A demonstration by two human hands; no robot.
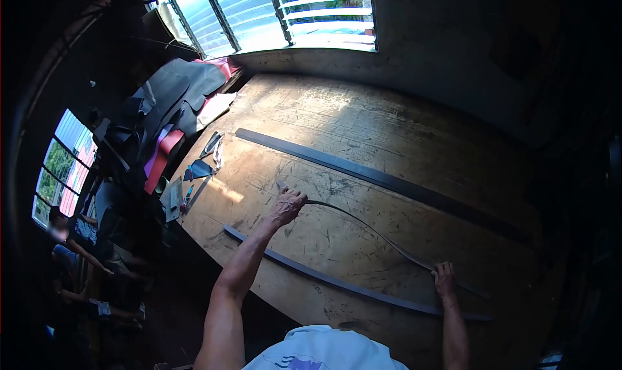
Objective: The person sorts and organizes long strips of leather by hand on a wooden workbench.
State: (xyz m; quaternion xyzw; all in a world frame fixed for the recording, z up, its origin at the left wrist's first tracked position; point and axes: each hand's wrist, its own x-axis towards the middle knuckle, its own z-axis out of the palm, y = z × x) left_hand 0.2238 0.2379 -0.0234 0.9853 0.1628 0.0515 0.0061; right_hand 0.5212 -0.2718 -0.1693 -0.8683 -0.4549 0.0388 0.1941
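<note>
A narrow dark strip (369,226), flexible like leather, stretches in a curve between my two hands above the wooden table. My left hand (288,207) is closed on it, with a short pale end poking out beyond the fingers. Lower right, my right hand (445,280) pinches the strip, and a dim length trails past it. Between my body and the held strip, a bluish-grey long strip (324,279) lies along the near table edge, passing under my left forearm. Farther off, a wider dark band (363,169) lies diagonally over the scratched tabletop.
The worn wooden table (311,104) fills the middle. On its left edge are small tools and scraps (199,169). Beyond that edge, dark, red and purple sheets (175,91) are heaped. A louvred window (324,11) stands behind. Another person (81,240) sits at the far left.
</note>
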